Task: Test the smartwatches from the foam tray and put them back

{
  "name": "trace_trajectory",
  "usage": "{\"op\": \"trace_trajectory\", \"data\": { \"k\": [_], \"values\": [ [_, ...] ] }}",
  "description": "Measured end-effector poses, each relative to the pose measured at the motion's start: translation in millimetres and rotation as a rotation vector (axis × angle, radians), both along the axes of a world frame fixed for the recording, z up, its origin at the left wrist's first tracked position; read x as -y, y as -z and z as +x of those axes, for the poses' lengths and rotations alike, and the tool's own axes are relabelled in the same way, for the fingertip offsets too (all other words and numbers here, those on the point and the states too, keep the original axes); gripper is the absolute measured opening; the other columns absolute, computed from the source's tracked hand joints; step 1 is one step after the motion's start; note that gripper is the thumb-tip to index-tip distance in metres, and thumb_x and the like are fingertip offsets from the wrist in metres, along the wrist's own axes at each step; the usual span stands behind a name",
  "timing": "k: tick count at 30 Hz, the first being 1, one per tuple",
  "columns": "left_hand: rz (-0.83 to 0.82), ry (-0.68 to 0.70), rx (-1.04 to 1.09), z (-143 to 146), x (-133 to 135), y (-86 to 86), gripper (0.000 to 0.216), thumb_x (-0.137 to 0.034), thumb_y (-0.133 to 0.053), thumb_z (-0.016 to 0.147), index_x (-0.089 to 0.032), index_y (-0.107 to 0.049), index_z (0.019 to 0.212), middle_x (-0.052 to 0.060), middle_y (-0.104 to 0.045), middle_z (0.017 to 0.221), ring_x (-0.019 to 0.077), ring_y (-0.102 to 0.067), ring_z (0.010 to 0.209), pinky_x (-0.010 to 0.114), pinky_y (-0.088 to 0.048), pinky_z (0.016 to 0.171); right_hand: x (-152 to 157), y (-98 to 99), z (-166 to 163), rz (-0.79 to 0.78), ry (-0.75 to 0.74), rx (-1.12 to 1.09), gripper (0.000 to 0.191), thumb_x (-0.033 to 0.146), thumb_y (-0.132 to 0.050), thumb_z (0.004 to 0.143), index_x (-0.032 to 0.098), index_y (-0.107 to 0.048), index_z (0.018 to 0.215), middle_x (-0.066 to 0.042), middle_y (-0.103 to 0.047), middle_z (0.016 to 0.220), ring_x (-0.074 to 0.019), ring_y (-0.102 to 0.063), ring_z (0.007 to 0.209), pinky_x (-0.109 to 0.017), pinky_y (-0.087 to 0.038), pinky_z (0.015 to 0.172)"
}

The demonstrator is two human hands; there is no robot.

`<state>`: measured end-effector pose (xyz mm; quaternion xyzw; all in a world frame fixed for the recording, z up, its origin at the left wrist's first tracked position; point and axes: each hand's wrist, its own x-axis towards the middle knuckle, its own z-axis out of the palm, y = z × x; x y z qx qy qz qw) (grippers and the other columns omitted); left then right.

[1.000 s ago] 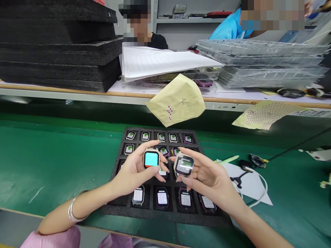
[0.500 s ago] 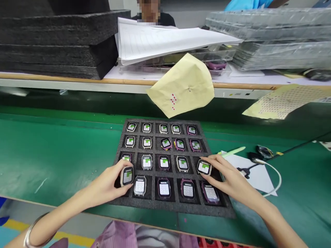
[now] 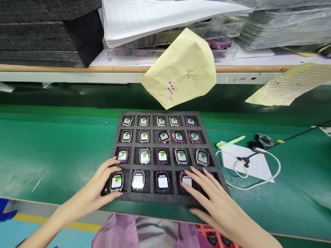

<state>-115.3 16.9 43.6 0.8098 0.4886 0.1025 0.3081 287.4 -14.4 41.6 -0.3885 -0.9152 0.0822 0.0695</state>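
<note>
A dark grey foam tray holds rows of square smartwatches, each in a compartment, with white and green screens lit. My left hand reaches in at the front-left corner. Its thumb and fingers are spread around a pale-cased smartwatch, which rests in its compartment. Above the fingertips is a purple smartwatch. Over the front-right compartments, my right hand has its fingers stretched out. They partly cover another purple smartwatch and hide the corner compartment. Behind it, a pale smartwatch sits in the third row.
Right of the tray lie a white card, a white cable and a green pen. A shelf spans the back, with black foam blocks, papers and a hanging yellow sheet.
My left hand has lowered the pale watch into the front-left compartment and opened. My right hand has let go of the third-row watch and moved towards the front, fingers spread. The view has tilted down.
</note>
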Motion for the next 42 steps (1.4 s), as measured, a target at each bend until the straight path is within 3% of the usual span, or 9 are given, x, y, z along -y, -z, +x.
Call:
{"op": "trace_trajectory", "data": {
  "k": [6, 11, 17, 23, 29, 32, 35, 39, 42],
  "values": [
    [-0.018, -0.015, 0.115, 8, -27, 2.0, 0.022, -0.025, -0.062, 0.087, -0.023, -0.044, 0.099, 0.015, -0.039, 0.144, 0.0318, -0.037, 0.138, 0.054, -0.037, 0.109, -22, 6.0, -3, 0.106, 0.005, -0.022, 0.059, 0.016, -0.061, 0.089, 0.017, -0.040, 0.144, -0.019, -0.038, 0.150, -0.0363, -0.026, 0.143, -0.064, -0.030, 0.109],
    [0.025, 0.023, 0.129, 8, -55, -2.1, 0.027, -0.029, -0.064, 0.085, -0.022, -0.042, 0.099, 0.016, -0.037, 0.145, 0.0310, -0.036, 0.138, 0.051, -0.036, 0.109, -48, -0.9, -5, 0.081, 0.043, -0.080, 0.053, 0.028, -0.066, 0.088, 0.018, -0.049, 0.137, -0.019, -0.040, 0.148, -0.0375, -0.028, 0.142, -0.063, -0.032, 0.109],
    [0.369, 0.211, -0.141, 33, -62, -27.4, 0.017, -0.029, -0.062, 0.086, -0.020, -0.053, 0.097, 0.010, -0.053, 0.116, 0.0291, -0.048, 0.120, 0.059, -0.026, 0.111, -74, -20.7, -41, 0.074, -0.060, -0.132, 0.022, 0.021, -0.058, 0.093, 0.016, -0.065, 0.113, -0.019, -0.045, 0.144, -0.0349, -0.028, 0.142, -0.060, -0.030, 0.111],
    [0.464, 0.377, -0.422, 79, -62, -35.2, 0.017, -0.023, -0.070, 0.079, -0.013, -0.061, 0.089, 0.013, -0.059, 0.097, 0.0321, -0.055, 0.097, 0.048, -0.044, 0.089, -95, -25.9, -86, 0.107, -0.141, 0.159, 0.036, 0.026, -0.080, 0.074, 0.008, -0.069, 0.104, -0.025, -0.055, 0.133, -0.0397, -0.043, 0.132, -0.055, -0.037, 0.108],
    [0.467, 0.334, -0.527, 92, -68, -28.4, 0.032, -0.029, -0.080, 0.069, -0.006, -0.066, 0.087, 0.020, -0.061, 0.096, 0.0368, -0.055, 0.098, 0.059, -0.038, 0.097, -97, -28.8, -106, 0.121, -0.125, 0.255, 0.042, 0.032, -0.084, 0.069, 0.005, -0.071, 0.099, -0.028, -0.054, 0.133, -0.0411, -0.047, 0.128, -0.055, -0.040, 0.105],
    [0.461, 0.418, -0.397, 85, -78, -30.2, 0.029, -0.029, -0.081, 0.065, -0.012, -0.066, 0.083, 0.013, -0.062, 0.094, 0.0334, -0.056, 0.098, 0.060, -0.029, 0.107, -98, -33.4, -99, 0.004, -0.125, 0.144, 0.034, 0.024, -0.083, 0.069, 0.004, -0.072, 0.094, -0.028, -0.052, 0.135, -0.0396, -0.047, 0.129, -0.051, -0.040, 0.106],
    [0.342, 0.433, -0.195, 71, -81, -33.9, 0.023, -0.029, -0.073, 0.068, -0.018, -0.064, 0.085, 0.007, -0.061, 0.093, 0.0286, -0.059, 0.096, 0.053, -0.037, 0.106, -99, -45.4, -82, -0.222, -0.006, -0.077, 0.037, 0.028, -0.083, 0.067, 0.005, -0.071, 0.095, -0.027, -0.050, 0.138, -0.0381, -0.050, 0.126, -0.046, -0.044, 0.102],
    [0.113, 0.243, 0.196, 56, -74, -28.3, 0.025, -0.029, -0.071, 0.068, -0.025, -0.066, 0.093, 0.009, -0.052, 0.137, 0.0336, -0.056, 0.119, 0.041, -0.052, 0.094, -101, -69.2, -60, -0.668, 0.176, -0.588, 0.050, 0.039, -0.085, 0.064, 0.011, -0.069, 0.102, -0.013, -0.070, 0.106, -0.0274, -0.068, 0.096, -0.037, -0.054, 0.087],
    [-0.226, -0.035, 0.571, 57, -69, -22.6, 0.033, -0.037, -0.075, 0.068, -0.028, -0.069, 0.099, 0.008, -0.062, 0.131, 0.0342, -0.069, 0.099, 0.042, -0.059, 0.084, -107, -85.0, -49, -0.996, 0.180, -0.997, 0.054, 0.033, -0.091, 0.055, 0.012, -0.067, 0.099, -0.006, -0.071, 0.090, -0.0177, -0.069, 0.078, -0.030, -0.054, 0.080]
  ]
}}
